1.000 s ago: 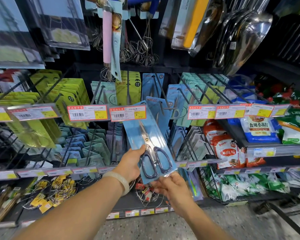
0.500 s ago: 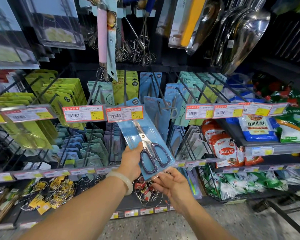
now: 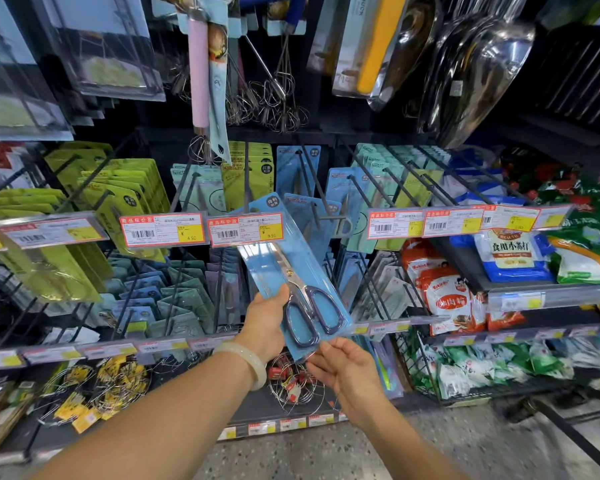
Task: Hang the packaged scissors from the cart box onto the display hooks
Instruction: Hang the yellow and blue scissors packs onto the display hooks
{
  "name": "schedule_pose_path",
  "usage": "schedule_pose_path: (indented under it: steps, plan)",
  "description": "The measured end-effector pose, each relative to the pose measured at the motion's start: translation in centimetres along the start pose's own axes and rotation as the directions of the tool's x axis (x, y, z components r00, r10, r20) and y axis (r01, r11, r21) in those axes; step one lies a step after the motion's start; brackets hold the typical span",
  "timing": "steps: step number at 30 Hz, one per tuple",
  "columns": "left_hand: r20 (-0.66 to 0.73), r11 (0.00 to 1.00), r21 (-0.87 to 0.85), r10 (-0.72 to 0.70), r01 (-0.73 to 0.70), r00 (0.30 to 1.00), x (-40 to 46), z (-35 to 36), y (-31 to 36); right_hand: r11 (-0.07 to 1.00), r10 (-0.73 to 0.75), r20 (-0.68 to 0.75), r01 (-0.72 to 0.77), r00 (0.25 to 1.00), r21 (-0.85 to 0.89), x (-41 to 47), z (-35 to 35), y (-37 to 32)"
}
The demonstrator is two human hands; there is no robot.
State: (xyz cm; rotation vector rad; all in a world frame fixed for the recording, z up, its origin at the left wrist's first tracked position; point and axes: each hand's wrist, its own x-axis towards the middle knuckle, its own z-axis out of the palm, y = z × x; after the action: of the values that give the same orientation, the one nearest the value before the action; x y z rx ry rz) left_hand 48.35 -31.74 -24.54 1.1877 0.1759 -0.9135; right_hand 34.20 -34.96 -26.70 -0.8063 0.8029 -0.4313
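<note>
Before a rack of display hooks (image 3: 312, 178) we hold one pack of scissors (image 3: 291, 271) up with both hands. Our left arm reaches forward from the lower left, a pale bangle (image 3: 246, 362) round the wrist. Our left hand (image 3: 265, 323) grips the left edge of the blue card low down, thumb lying across the front beside the scissor handles, the other fingers hidden behind the card. Our right arm comes in from the lower right, and our right hand (image 3: 347, 372) sits just under the pack, its fingers curled and pinching the bottom corner of the card.

We have the pack tilted, top leaning left and away from us, bottom nearer and to the right. Its top end passes behind a red-and-yellow price tag (image 3: 245, 228) marked 9.50, and the round badge at its upper corner shows just above that tag. We cannot tell whether the hanging hole has met a hook, since the tag hides that part. The steel blades point up toward the tag; the dark blue handles sit between our two hands.

Behind the pack hang more blue scissor cards (image 3: 297, 168), with green packs (image 3: 118, 188) on hooks to the left. Steel scoops (image 3: 482, 64) hang at the upper right.
</note>
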Motion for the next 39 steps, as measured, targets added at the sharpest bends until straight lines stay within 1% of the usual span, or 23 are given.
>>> schedule_pose_path:
  steps: [7, 16, 26, 30, 36, 39]
  plan:
    - [-0.014, 0.999, -0.041, 0.017, -0.018, 1.000, 0.2, 0.0, 0.0, 0.999, -0.021, -0.021, 0.020, 1.000, -0.049, 0.0, 0.1, -0.2]
    - [-0.021, 1.000, -0.020, -0.001, 0.000, 1.000, 0.3, -0.1, 0.4, 0.995, -0.023, -0.044, 0.019, 0.999, -0.097, -0.1, 0.2, -0.4]
    - [-0.032, 0.997, 0.038, -0.063, 0.065, 0.997, 0.7, -0.4, 0.6, 0.998, -0.015, 0.048, 0.017, 0.999, -0.052, -0.1, 0.1, -0.2]
    - [0.001, 0.997, 0.039, -0.071, 0.071, 0.997, 0.8, -0.5, 0.8, 0.998, -0.027, 0.080, 0.032, 0.996, -0.054, -0.1, 0.1, -0.3]
    - [0.045, 0.996, 0.077, -0.043, 0.040, 0.998, 0.7, -0.5, 0.9, 0.998, -0.032, 0.119, 0.038, 0.992, -0.048, 0.0, -0.1, -0.3]
    - [0.040, 0.993, 0.116, -0.026, 0.021, 0.999, 0.4, -0.4, 0.9, 0.997, -0.020, 0.124, 0.029, 0.992, -0.073, 0.0, -0.6, -0.3]
